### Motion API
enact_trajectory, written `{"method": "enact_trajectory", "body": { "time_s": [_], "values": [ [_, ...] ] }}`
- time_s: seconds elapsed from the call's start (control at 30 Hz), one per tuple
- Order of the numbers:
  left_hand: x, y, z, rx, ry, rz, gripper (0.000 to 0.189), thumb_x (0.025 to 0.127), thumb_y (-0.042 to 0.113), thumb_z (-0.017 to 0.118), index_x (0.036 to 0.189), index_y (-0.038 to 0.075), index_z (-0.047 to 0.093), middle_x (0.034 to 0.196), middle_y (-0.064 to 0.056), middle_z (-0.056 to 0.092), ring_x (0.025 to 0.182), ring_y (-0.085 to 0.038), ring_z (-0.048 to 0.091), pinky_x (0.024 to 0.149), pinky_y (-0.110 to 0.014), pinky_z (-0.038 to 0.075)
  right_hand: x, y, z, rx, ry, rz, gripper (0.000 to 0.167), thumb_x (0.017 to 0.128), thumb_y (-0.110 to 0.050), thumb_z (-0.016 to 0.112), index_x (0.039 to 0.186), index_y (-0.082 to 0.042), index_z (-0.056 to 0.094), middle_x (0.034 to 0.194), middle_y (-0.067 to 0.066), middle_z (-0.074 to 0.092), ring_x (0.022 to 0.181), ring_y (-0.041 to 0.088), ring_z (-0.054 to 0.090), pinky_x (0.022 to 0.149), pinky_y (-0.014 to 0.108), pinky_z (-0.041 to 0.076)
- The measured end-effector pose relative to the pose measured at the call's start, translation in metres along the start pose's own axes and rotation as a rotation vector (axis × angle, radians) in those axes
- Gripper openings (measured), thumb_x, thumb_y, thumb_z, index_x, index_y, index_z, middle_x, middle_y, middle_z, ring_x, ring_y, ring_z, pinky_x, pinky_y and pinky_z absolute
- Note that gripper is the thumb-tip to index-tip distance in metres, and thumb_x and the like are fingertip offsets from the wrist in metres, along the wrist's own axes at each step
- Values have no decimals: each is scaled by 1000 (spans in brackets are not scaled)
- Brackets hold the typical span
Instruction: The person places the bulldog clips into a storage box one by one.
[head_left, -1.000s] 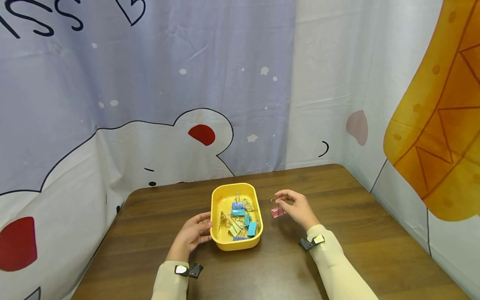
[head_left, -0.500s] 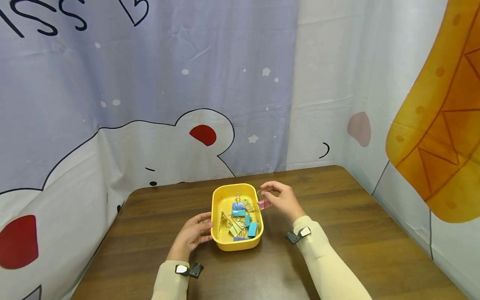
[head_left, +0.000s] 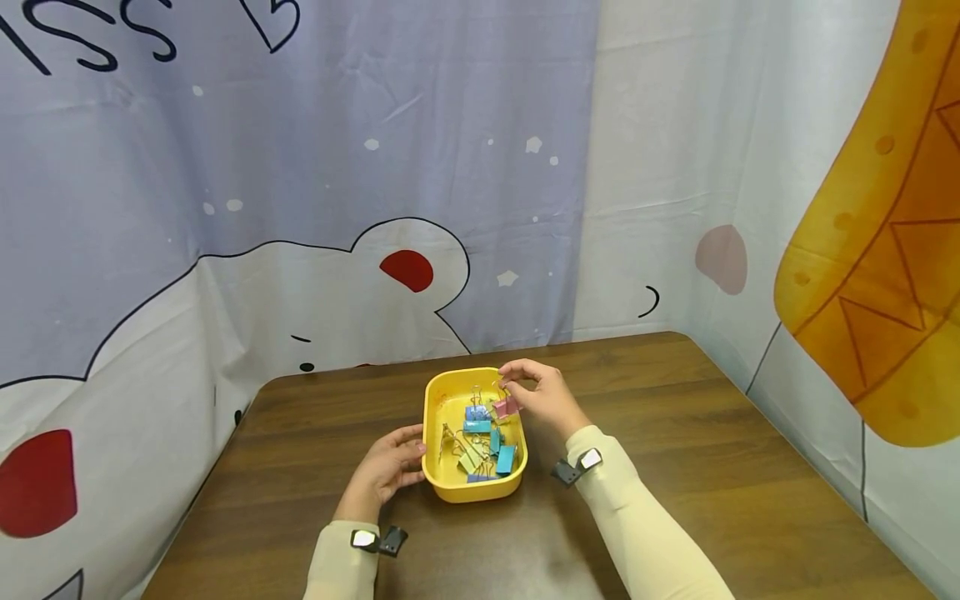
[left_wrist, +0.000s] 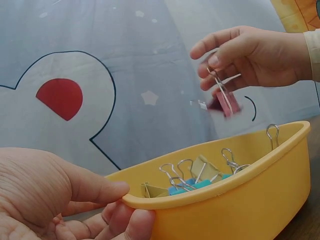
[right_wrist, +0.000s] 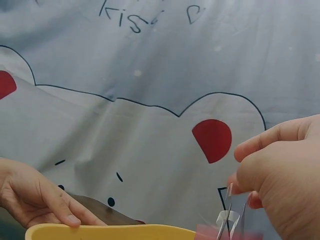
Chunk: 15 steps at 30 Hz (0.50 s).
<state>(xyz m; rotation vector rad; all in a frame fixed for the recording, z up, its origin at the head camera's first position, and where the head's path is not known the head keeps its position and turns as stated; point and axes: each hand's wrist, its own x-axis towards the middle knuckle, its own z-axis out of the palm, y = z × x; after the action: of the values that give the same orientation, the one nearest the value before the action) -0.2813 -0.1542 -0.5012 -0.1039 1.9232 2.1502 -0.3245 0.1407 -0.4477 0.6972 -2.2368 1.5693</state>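
A yellow plastic basket (head_left: 433, 492) sits on the table, with blue, teal and pale yellow binder clips inside, their wire handles sticking up. At its left side my left hand (head_left: 386, 465) holds the rim, thumb on top and fingers curled beneath, as the left wrist view shows. My right hand (head_left: 546, 396) pinches a pink binder clip (left_wrist: 227, 104) by its wire handle. That clip hangs over the basket's right part, above the other clips. In the right wrist view the pink clip is blurred and partly cut off by the bottom edge.
The brown wooden table (head_left: 645, 417) extends around the basket on all sides. Behind it hangs a printed curtain (head_left: 517, 208), and more of the fabric runs along the table's left and right.
My right hand has moved left with the pink binder clip, from beside the basket to over its right part. My left hand stays at the rim.
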Motion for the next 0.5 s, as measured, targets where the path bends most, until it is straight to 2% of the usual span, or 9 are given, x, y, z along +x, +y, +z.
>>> {"method": "enact_trajectory", "body": {
  "time_s": [0.1, 0.3, 0.5],
  "values": [
    [0, 0, 0, -2, -2, 1, 48, 98, 0, 59, 144, -5, 47, 114, -19, 62, 85, -22, 64, 63, -31, 60, 1, -1, 2, 3, 2, -2, 17, 94, -1, 67, 107, -10, 73, 98, 3, 75, 97, 21, 68, 93, 48, 54],
    [0, 1, 1, -6, 5, 1, 47, 98, -1, 59, 143, -5, 48, 113, -19, 62, 84, -22, 63, 62, -30, 59, 2, 0, 0, -4, 27, -10, 16, 95, 0, 65, 104, -11, 73, 94, 0, 74, 93, 19, 68, 89, 43, 56],
    [-2, 3, -1, 31, 34, 14, 45, 98, 2, 62, 141, -3, 52, 110, -17, 63, 82, -20, 63, 64, -32, 61, 1, 6, -15, -46, 23, -9, 14, 96, -3, 65, 106, -9, 72, 95, 3, 74, 93, 20, 68, 85, 37, 56]
  ]
}}
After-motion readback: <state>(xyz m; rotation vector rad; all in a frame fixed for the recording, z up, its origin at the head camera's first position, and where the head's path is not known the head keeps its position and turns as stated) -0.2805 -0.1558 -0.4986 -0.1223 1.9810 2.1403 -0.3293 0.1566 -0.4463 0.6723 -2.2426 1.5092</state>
